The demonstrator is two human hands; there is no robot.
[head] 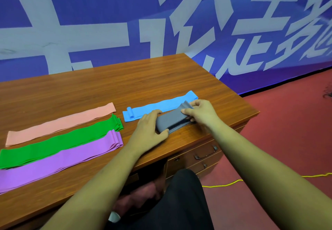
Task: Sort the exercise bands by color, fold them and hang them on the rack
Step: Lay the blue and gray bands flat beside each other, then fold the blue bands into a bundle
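A grey band [170, 120] lies folded into a short stack near the desk's right front edge. My left hand [150, 127] grips its left end, thumb along the near side. My right hand [199, 112] pinches the raised right end of the same band. Just behind it a light blue band [158, 106] lies flat, its left end curled over. To the left, three long bands lie side by side: pink [61, 123] farthest, green [59, 141] in the middle, purple [59, 159] nearest. No rack is in view.
The wooden desk [107, 86] has drawers with metal handles [206, 152] under its right side. A blue banner wall [161, 23] stands behind it. Red carpet [287, 131] with a yellow cord [224, 184] lies to the right. My dark-trousered legs are below.
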